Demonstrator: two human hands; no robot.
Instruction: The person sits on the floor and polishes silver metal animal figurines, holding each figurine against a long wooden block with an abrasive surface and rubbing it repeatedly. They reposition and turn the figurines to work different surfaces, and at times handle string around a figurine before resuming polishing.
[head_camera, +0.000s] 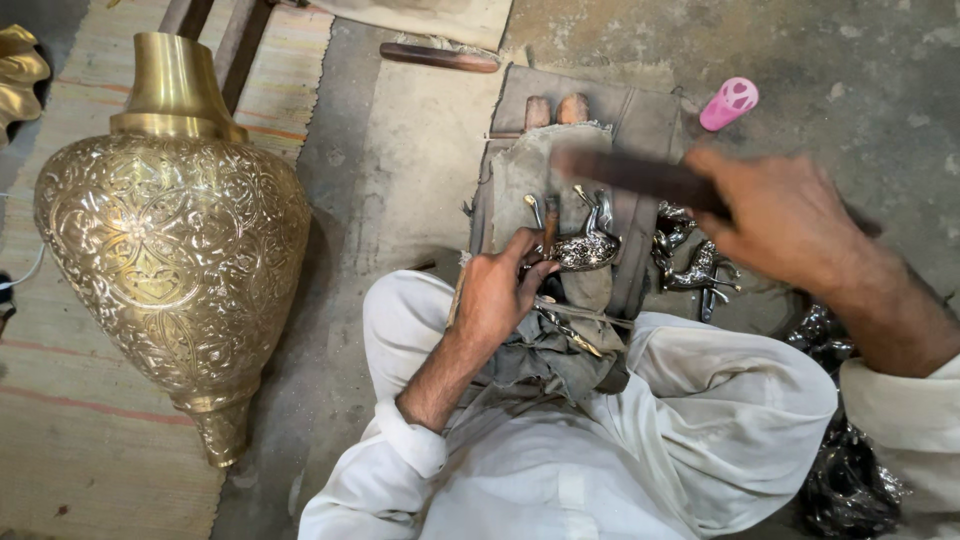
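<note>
Gripping: left hand (497, 290) fingers pinch chisel (549, 226) on metal figurine (587, 248) | right hand (783, 215) fingers clasp hammer (640, 174)

The dark tool (640, 178) in the right hand (785, 215) is motion-blurred; the left hand (497, 290) hides the chisel's grip.

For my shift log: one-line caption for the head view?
Left hand steadies a small silver figurine on cloth while right hand swings a blurred tool.
</note>
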